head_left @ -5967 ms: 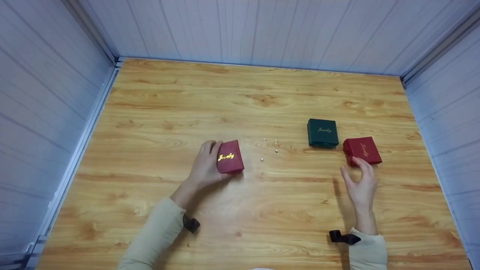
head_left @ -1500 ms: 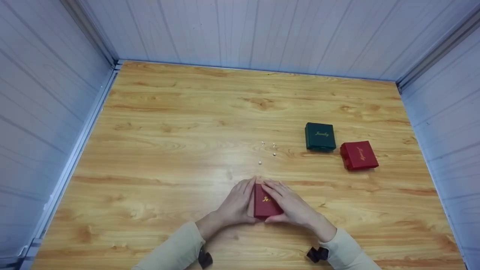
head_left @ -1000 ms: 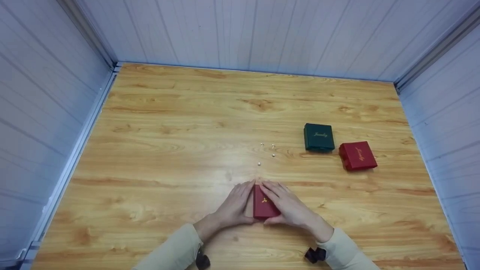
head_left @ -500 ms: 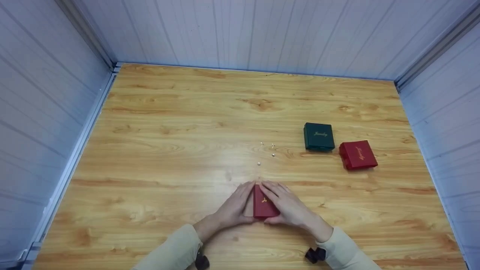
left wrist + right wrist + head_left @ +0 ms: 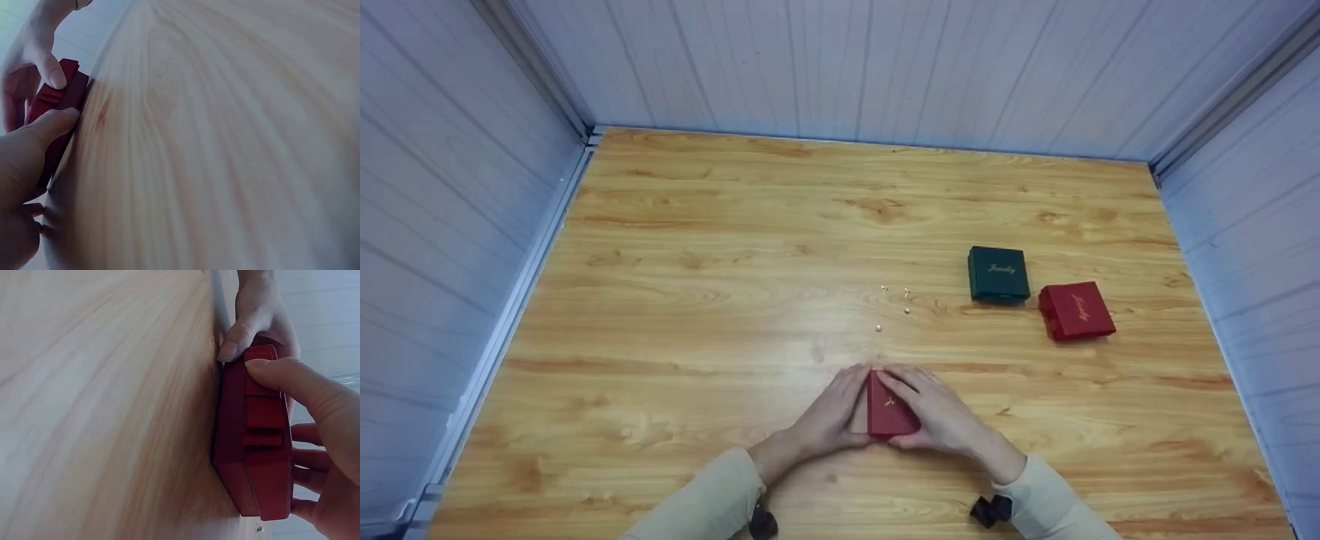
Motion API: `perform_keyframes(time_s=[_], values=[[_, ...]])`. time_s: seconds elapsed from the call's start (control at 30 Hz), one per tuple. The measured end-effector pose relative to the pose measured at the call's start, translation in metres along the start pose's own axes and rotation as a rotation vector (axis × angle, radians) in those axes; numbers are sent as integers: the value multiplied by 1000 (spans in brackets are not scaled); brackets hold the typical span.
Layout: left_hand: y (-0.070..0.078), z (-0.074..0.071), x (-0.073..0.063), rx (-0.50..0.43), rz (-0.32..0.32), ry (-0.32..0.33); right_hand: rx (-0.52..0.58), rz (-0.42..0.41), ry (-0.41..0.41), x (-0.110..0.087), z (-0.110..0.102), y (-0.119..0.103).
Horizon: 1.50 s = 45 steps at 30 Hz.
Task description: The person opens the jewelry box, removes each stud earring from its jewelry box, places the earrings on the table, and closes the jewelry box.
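Observation:
Both hands hold a dark red jewelry box (image 5: pixel 885 421) low on the table, near the person. Gold lettering on its lid is partly covered by the right fingers. My left hand (image 5: pixel 826 416) grips the left side, its thumb low on the front wall. The right hand (image 5: pixel 941 411) grips the lid's right side. In the right wrist view, that thumb presses a red ribbon bow (image 5: pixel 264 417) on the box front, and the lid sits over the darker base (image 5: pixel 230 416). Several tiny stud earrings (image 5: pixel 907 310) lie just beyond the box.
A dark green jewelry box (image 5: pixel 999 274) and a brighter red one (image 5: pixel 1078 312) stand at the right, both with lids on. The wood-grain table (image 5: pixel 697 300) is bounded by pale panel walls (image 5: pixel 825 67) at the back and sides.
Six seconds ago the left hand held the dark red box left of the studs and the right hand was at the brighter red box. Both then came together at the front; little has moved since.

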<state>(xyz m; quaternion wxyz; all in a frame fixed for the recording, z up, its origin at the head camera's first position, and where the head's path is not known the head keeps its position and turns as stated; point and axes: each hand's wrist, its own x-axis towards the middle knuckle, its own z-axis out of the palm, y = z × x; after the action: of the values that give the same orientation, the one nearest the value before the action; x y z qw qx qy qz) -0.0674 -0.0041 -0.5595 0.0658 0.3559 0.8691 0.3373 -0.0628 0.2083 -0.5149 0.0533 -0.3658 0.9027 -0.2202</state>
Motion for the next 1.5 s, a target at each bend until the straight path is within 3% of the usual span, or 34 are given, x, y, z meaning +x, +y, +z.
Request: perform_keyframes(time_s=[0.1,0.63,0.87,1.23,1.5], values=[[0,0,0,6,12,6,13,7,-13,0,-1,1],[-3,0,0,61,79,26,30,-60,83,-1,1,6],[-5,1,1,89,121,46,12,-48,87,-1,1,5],[-6,2,1,71,177,81,-5,-66,120,-1,3,5],[-6,3,1,50,168,79,23,-19,78,1,0,4]])
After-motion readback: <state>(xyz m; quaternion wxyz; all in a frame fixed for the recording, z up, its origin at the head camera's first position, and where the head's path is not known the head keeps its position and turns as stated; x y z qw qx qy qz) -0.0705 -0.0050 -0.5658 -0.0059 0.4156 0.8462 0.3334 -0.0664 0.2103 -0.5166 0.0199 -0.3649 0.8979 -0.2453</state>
